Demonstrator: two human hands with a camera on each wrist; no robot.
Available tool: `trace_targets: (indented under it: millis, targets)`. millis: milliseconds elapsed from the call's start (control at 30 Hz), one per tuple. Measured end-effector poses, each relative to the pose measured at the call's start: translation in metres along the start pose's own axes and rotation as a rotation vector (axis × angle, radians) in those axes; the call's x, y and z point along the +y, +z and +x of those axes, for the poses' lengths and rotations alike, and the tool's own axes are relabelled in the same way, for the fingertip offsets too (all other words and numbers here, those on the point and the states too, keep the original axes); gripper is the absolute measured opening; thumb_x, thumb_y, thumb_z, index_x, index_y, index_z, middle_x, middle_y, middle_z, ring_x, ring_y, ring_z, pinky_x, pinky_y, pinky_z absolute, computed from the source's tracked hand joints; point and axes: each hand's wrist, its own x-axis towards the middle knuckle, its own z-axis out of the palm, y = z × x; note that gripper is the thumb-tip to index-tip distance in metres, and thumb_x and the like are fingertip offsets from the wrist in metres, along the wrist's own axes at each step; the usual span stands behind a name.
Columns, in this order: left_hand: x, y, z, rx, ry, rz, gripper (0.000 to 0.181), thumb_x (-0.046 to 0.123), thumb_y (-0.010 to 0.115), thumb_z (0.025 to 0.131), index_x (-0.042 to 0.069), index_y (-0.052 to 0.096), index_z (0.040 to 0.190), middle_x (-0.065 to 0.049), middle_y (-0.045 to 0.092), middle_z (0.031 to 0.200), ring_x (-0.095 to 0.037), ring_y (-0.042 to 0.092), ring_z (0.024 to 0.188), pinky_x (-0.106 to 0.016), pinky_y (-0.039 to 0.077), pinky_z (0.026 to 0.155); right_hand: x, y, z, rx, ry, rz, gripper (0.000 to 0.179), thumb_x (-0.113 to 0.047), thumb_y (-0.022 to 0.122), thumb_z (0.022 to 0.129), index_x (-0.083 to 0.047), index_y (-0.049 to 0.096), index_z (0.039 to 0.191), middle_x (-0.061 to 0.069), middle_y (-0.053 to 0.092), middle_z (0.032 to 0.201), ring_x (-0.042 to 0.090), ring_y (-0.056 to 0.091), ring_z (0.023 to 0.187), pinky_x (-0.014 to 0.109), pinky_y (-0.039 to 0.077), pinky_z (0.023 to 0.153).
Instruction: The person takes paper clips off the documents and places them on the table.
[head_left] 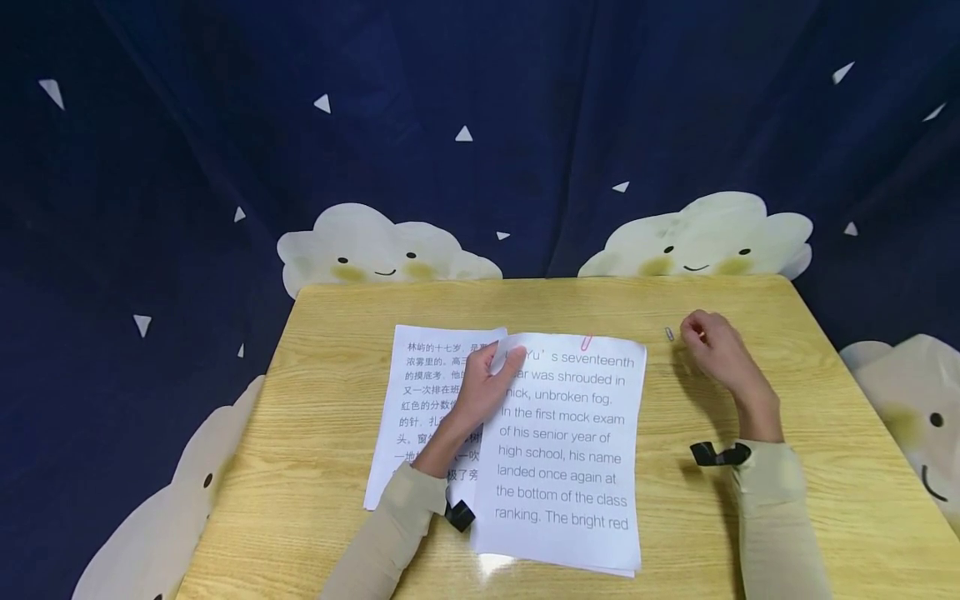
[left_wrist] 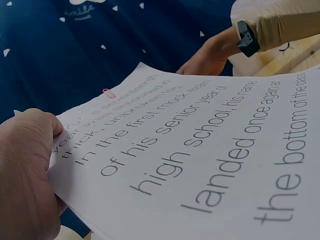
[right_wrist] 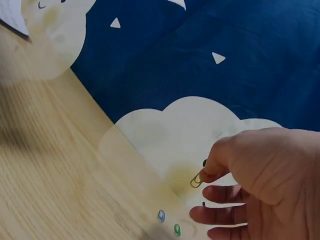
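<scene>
My left hand (head_left: 483, 387) grips the upper left corner of a few English-printed sheets (head_left: 566, 467), its thumb on top. A pink paper clip (head_left: 587, 342) sits on their top edge, also showing in the left wrist view. The sheets tilt away in the left wrist view and partly cover the Chinese-printed paper (head_left: 386, 450) on the table. My right hand (head_left: 716, 350) is over the table's right side. Between its thumb and index finger it pinches a gold paper clip (right_wrist: 195, 181); its other fingers are spread apart in the right wrist view.
Below the right hand, a blue paper clip (right_wrist: 161, 215) and a green paper clip (right_wrist: 177, 230) lie on the wooden table (head_left: 300, 400). A dark blue curtain (head_left: 540, 125) with clouds and white triangles hangs behind the table and along its sides.
</scene>
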Motion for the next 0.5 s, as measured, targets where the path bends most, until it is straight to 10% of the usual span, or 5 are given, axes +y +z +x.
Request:
trace_targets:
  millis: [500]
  targets:
    - [0.002,0.001,0.0,-0.005,0.016,0.003,0.035,0.036,0.056,0.11,0.007,0.07,0.123,-0.015,0.077,0.085,-0.028,0.073,0.057,-0.043,0.063,0.049,0.026,0.014,-0.002,-0.188,0.114,-0.06,0.019,-0.011,0.049,0.111,0.005,0.058,0.105,0.013,0.057,0.085,0.026,0.053,0.079,0.031,0.043,0.062]
